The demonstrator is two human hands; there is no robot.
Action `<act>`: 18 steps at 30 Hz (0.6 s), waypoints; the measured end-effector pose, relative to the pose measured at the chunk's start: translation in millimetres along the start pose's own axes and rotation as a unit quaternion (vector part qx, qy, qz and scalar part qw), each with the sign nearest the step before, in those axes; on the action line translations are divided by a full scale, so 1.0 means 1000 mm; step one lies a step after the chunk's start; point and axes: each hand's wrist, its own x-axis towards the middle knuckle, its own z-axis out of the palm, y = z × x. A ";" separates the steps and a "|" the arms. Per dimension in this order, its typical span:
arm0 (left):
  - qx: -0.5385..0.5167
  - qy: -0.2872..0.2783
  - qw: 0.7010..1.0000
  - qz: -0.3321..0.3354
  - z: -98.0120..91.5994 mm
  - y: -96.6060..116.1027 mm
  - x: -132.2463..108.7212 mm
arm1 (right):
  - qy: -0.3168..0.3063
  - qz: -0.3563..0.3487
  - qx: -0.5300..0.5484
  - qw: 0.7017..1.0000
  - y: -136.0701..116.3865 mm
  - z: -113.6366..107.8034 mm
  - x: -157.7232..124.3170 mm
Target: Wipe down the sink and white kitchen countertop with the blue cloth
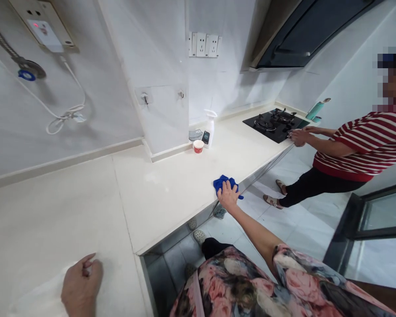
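Observation:
My right hand (229, 196) presses a crumpled blue cloth (225, 185) at the front edge of the white stone countertop (171, 198), with a corner of the cloth hanging past the edge. My left hand (82, 284) rests on the countertop at the lower left, its fingers curled. A white cloth or sheet (41, 295) lies against the hand's side and partly under it. Whether my left hand grips it is hard to tell. A floral garment (231, 286) covers my own body and arms at the bottom of the view.
A person in a red-striped top (359, 149) stands at the right, one hand at a black gas hob (270, 124). Further along the countertop stand a white spray bottle (210, 131) and a small red-and-white cup (198, 146). Wall sockets (204, 45) sit above.

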 end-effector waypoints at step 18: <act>-0.025 0.042 0.999 0.022 0.000 0.009 -0.013 | -0.104 -0.413 0.072 0.902 -0.100 -0.020 -0.058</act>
